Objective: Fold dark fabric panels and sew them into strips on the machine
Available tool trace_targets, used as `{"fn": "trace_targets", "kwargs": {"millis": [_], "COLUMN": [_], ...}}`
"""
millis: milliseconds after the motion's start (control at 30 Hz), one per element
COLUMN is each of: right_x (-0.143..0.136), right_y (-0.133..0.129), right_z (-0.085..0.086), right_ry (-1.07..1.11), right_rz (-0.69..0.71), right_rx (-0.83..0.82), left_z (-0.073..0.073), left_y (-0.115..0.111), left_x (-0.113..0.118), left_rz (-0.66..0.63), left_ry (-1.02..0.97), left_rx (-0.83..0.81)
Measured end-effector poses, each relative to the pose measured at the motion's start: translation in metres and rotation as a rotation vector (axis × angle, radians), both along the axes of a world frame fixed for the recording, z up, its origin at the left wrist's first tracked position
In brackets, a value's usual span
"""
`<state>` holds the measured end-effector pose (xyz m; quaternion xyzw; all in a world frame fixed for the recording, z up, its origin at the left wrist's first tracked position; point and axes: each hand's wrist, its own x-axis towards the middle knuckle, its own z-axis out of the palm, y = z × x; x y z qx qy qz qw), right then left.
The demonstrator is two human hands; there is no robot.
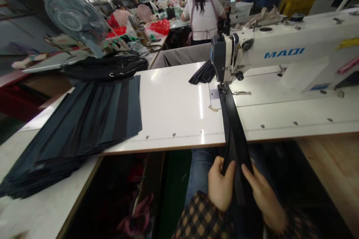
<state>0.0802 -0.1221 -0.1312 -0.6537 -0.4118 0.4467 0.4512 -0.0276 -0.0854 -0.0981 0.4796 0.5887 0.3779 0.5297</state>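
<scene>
A long dark fabric strip (238,123) runs from under the presser foot of the sewing machine (269,56) over the table's front edge and down to my lap. Below that edge, my left hand (221,185) pinches the strip's left side between thumb and fingers. My right hand (263,194) grips its right side, thumb on top and fingers partly hidden behind the cloth. Past the needle, on the far side of the machine head, lies a folded bunch of dark fabric (202,73).
Left on the white table (171,101) lies a fanned stack of dark fabric pieces (92,115), with a black bag (106,67) behind it. A fan (74,16) stands at the back left. A person (204,15) in a white top is beyond the table, back turned.
</scene>
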Motion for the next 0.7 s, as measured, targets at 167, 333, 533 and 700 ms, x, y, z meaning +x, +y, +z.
{"fn": "trace_targets", "kwargs": {"millis": [167,333,533,700], "right_x": [0.007,0.019,0.015,0.01], "right_y": [0.001,-0.002,0.003,0.004], "right_z": [0.021,0.012,0.012,0.014], "right_ry": [0.048,0.035,0.111,0.096], "right_rz": [0.053,-0.011,0.133,0.132], "right_rx": [-0.013,-0.114,-0.061,-0.021], "left_z": [0.002,0.001,0.024,0.051], "left_y": [0.0,-0.003,-0.009,0.01], "left_x": [0.003,0.003,0.007,0.011], "left_rz": [-0.016,-0.08,-0.281,-0.507], "left_ry": [0.005,0.222,0.673,1.089], "left_rx": [0.057,0.183,0.26,0.258]}}
